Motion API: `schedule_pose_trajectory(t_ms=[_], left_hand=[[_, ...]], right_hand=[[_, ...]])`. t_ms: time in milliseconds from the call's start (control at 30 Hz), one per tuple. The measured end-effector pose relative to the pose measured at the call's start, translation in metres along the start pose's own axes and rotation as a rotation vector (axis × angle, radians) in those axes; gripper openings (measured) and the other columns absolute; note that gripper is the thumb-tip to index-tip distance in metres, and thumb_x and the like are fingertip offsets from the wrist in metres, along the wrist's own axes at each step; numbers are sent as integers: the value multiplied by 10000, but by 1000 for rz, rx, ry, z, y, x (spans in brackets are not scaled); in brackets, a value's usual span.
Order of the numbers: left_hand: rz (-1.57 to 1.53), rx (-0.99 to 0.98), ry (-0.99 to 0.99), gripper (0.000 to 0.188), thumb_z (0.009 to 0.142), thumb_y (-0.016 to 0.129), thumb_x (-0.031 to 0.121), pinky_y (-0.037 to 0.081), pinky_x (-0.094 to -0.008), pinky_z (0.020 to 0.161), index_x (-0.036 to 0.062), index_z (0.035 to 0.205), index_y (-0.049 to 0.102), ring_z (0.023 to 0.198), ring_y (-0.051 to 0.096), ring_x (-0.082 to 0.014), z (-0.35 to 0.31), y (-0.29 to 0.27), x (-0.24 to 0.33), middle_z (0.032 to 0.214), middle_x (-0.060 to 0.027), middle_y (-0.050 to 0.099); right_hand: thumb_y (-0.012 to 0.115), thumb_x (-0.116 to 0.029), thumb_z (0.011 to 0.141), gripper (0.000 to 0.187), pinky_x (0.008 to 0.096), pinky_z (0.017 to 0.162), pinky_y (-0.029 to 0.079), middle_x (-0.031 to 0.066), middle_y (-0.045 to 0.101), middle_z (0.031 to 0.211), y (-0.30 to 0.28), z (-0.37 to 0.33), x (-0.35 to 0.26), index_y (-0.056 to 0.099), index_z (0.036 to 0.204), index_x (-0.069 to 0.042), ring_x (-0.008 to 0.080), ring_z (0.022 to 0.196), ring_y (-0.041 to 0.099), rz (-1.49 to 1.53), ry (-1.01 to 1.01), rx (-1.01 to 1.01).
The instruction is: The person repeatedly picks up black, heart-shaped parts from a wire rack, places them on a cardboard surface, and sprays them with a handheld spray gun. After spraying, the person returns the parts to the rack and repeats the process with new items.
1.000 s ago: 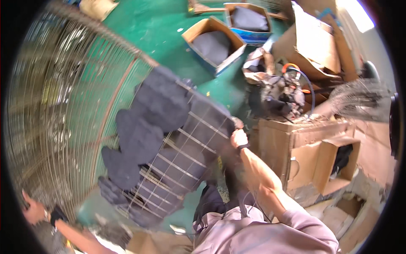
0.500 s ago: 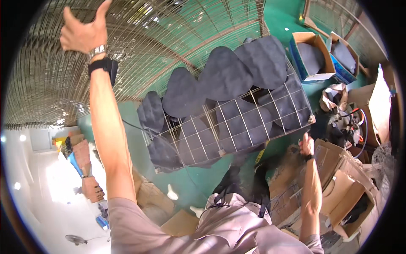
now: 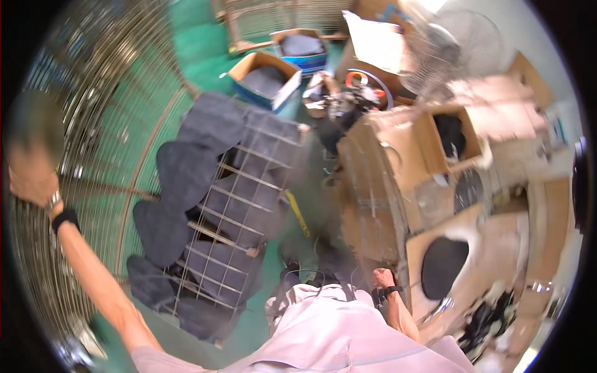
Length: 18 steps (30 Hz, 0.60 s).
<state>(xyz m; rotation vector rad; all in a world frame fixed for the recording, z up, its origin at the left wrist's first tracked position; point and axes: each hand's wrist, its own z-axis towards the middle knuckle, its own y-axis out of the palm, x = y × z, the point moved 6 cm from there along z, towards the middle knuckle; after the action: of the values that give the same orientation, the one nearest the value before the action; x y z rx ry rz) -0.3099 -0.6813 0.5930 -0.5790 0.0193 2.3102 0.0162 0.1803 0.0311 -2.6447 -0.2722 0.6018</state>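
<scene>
My left hand (image 3: 32, 180) reaches far out at the left edge, in front of a tall wire rack (image 3: 93, 149). Its fingers are blurred and hidden by a dark smeared patch, so what they hold, if anything, cannot be made out. My right hand (image 3: 383, 280) hangs low by my waist with fingers curled in and nothing showing in them. Between my left arm and my body stands a low wire-grid cage (image 3: 239, 151). Several dark grey rounded sheets (image 3: 189, 180) drape over its far side, and more lie under the grid.
Two open boxes (image 3: 267, 78) with dark sheets stand beyond the cage. A worktable with cardboard (image 3: 373, 193) on its side runs along my right, carrying a small open carton (image 3: 457, 140) and a dark oval piece (image 3: 444, 267). A large fan (image 3: 441, 53) stands at the back.
My view has swung to the right, so the cage now sits left and the worktable shows. My left hand, spread before, is now blurred lower at the left; my right hand is closer to my waist.
</scene>
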Motion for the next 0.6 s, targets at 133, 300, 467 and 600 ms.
schedule_pose_trajectory(t_ms=[133, 300, 467, 600], left_hand=[[-307, 199, -24, 630, 986, 532, 524, 375, -598, 1019, 68, 1418, 484, 1266, 507, -380, -26, -50, 48, 1387, -201, 520], [-1064, -488, -249, 518, 969, 619, 200, 409, -477, 1085, -3, 1419, 464, 1291, 529, -354, -177, -170, 205, 1385, -198, 561], [-1619, -1384, -110, 309, 821, 699, 161, 539, -421, 880, 9, 1089, 687, 940, 692, -310, -338, -351, 326, 1051, -168, 716], [-1477, -1934, -21, 388, 860, 700, 217, 559, -349, 861, 48, 1209, 677, 950, 711, -226, -509, -423, 360, 1081, -149, 735]], right_hand=[[594, -199, 933, 337, 315, 487, 530, 105, 708, 788, -4, -40, 76, 665, 1166, 35, 171, 574, 630, 210, 37, 179], [607, -206, 880, 345, 391, 794, 574, 154, 754, 936, -46, -66, 178, 701, 1130, 12, 278, 864, 726, 142, -59, 672], [592, -191, 883, 354, 389, 907, 529, 215, 713, 1096, -120, -100, 239, 685, 1165, 2, 317, 1015, 694, 42, -83, 917], [598, -191, 867, 400, 413, 897, 519, 218, 709, 1083, -188, -106, 310, 653, 1205, 15, 358, 1001, 679, -88, 86, 1004]])
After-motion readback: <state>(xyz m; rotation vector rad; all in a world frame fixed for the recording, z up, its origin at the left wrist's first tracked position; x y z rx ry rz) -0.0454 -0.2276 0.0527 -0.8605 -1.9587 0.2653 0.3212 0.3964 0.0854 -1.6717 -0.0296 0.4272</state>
